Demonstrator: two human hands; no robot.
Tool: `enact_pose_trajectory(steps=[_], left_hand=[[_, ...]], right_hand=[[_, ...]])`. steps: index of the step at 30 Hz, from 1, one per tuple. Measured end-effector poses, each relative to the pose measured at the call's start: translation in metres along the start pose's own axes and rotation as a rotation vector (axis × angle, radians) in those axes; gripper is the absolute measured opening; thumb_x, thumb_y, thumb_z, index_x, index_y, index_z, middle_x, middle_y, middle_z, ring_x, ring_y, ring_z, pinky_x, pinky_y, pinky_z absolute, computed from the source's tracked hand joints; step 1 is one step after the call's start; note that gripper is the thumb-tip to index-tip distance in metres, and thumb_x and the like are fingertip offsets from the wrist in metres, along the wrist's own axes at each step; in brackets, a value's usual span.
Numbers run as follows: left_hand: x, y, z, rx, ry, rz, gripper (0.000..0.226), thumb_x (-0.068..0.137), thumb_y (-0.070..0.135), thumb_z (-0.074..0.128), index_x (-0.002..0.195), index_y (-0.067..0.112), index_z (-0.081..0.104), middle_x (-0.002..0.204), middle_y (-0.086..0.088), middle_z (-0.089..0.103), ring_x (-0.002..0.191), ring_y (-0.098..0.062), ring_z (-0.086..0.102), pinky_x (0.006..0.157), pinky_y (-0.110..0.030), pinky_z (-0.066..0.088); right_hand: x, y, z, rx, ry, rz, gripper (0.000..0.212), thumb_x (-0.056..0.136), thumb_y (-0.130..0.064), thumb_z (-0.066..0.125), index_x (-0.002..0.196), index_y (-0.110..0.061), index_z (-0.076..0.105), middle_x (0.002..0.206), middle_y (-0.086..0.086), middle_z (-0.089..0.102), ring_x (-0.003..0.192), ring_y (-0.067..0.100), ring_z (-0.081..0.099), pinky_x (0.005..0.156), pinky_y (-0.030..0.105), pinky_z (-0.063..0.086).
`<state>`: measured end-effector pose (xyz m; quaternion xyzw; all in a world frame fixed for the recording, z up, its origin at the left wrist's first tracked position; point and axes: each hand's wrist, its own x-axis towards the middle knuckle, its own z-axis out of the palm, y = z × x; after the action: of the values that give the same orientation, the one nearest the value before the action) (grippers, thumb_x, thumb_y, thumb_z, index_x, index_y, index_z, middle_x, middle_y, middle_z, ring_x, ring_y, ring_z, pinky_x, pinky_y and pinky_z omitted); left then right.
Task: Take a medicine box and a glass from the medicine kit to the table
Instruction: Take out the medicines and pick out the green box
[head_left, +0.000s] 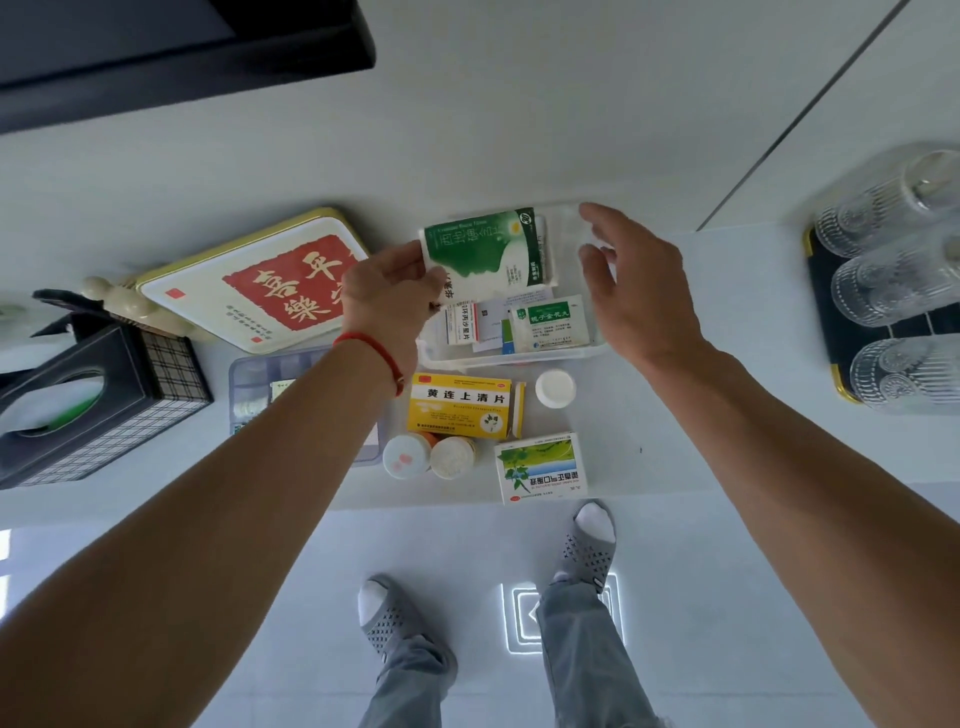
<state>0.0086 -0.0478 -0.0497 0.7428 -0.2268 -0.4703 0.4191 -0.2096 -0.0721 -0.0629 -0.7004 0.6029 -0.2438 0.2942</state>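
A clear plastic medicine kit (524, 354) stands on the white table, holding several medicine packets. My left hand (387, 293) grips the left edge of a green and white medicine box (485, 249) that is above the kit's far half. Fingers spread, my right hand (631, 283) hovers at the kit's right rim and holds nothing. Several ribbed clear glasses (893, 283) stand upside down on a black tray (826, 306) at the far right. On the table in front of the kit lie a yellow medicine box (465, 410) and a white and green box (540, 467).
A white bottle cap (555, 388) and two round pill bottles (428, 456) sit near the yellow box. At the left are a cream tin with a red seal (249, 283), a clear lid (260, 384) and a checked tissue box (98, 400). The table's front edge runs below the boxes.
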Motion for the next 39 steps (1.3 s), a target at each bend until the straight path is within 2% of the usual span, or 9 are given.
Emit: enact_pose_trajectory(steps=[3,8,12,15,19,26,31,35,39], left_hand=[[-0.008,0.004,-0.014,-0.103,-0.123,-0.09,0.036,0.092,-0.008,0.059,0.126,0.002,0.065,0.112,-0.013,0.074,0.108,-0.028,0.071,0.092,-0.042,0.058],[-0.024,0.008,-0.028,-0.099,-0.253,-0.08,0.051,0.09,-0.012,0.06,0.134,0.014,0.059,0.114,-0.019,0.072,0.108,-0.031,0.07,0.092,-0.046,0.058],[-0.035,0.007,-0.031,0.254,-0.325,0.167,0.062,0.087,-0.003,0.066,0.136,0.033,0.057,0.119,-0.008,0.069,0.095,-0.018,0.072,0.077,-0.031,0.062],[-0.043,0.003,-0.025,0.72,-0.432,0.407,0.081,0.078,0.029,0.08,0.146,0.042,0.038,0.137,0.002,0.048,0.11,-0.014,0.058,0.084,-0.017,0.053],[-0.053,-0.004,-0.012,0.94,-0.402,0.57,0.092,0.069,0.035,0.086,0.147,0.033,0.037,0.142,-0.009,0.034,0.124,-0.023,0.048,0.102,-0.028,0.045],[-0.056,-0.01,-0.004,0.915,-0.408,0.648,0.079,0.07,0.026,0.088,0.138,0.023,0.049,0.135,-0.007,0.049,0.12,-0.022,0.052,0.096,-0.024,0.041],[-0.058,-0.009,0.009,0.887,-0.422,0.69,0.079,0.068,0.03,0.09,0.135,0.021,0.049,0.129,-0.006,0.053,0.114,-0.02,0.054,0.095,-0.03,0.048],[-0.064,-0.007,0.024,0.9,-0.469,0.734,0.078,0.069,0.02,0.088,0.136,0.017,0.048,0.133,-0.008,0.049,0.118,-0.023,0.053,0.099,-0.038,0.052],[-0.07,-0.002,0.043,0.949,-0.606,0.678,0.08,0.069,0.003,0.075,0.14,0.022,0.043,0.147,-0.007,0.03,0.126,-0.018,0.043,0.097,-0.01,0.043]], right_hand=[[0.001,-0.011,-0.002,0.141,-0.065,0.074,0.026,0.107,-0.017,0.043,0.116,-0.004,0.063,0.1,0.013,0.072,0.087,0.018,0.071,0.079,0.026,0.052],[-0.016,-0.022,-0.004,0.627,-0.2,0.293,0.029,0.103,-0.015,0.051,0.119,-0.007,0.073,0.107,0.012,0.078,0.094,0.021,0.078,0.073,0.04,0.066],[-0.032,-0.026,-0.006,0.768,-0.183,0.406,0.024,0.097,-0.013,0.06,0.115,-0.01,0.076,0.096,0.006,0.081,0.085,0.022,0.08,0.068,0.039,0.066],[-0.041,-0.028,-0.007,0.81,-0.186,0.446,0.021,0.096,-0.009,0.059,0.11,-0.006,0.076,0.089,0.004,0.082,0.078,0.025,0.08,0.06,0.033,0.064],[-0.05,-0.026,-0.009,0.806,-0.176,0.464,0.024,0.097,-0.009,0.059,0.114,-0.001,0.073,0.092,0.009,0.081,0.078,0.025,0.08,0.062,0.034,0.064],[-0.057,-0.018,-0.013,0.868,-0.176,0.498,0.017,0.095,-0.011,0.063,0.108,-0.007,0.073,0.087,0.008,0.081,0.079,0.025,0.08,0.065,0.034,0.064],[-0.055,-0.009,-0.017,0.873,-0.174,0.542,0.01,0.093,-0.015,0.071,0.102,-0.011,0.07,0.088,0.011,0.08,0.08,0.029,0.08,0.071,0.045,0.065],[-0.057,0.008,-0.032,0.926,-0.283,0.579,0.015,0.093,-0.016,0.073,0.106,-0.011,0.067,0.093,0.012,0.08,0.086,0.028,0.079,0.074,0.041,0.064],[-0.071,0.033,-0.053,0.846,-0.326,0.473,0.031,0.092,-0.011,0.072,0.122,-0.016,0.066,0.094,0.014,0.077,0.084,0.03,0.077,0.072,0.037,0.063]])
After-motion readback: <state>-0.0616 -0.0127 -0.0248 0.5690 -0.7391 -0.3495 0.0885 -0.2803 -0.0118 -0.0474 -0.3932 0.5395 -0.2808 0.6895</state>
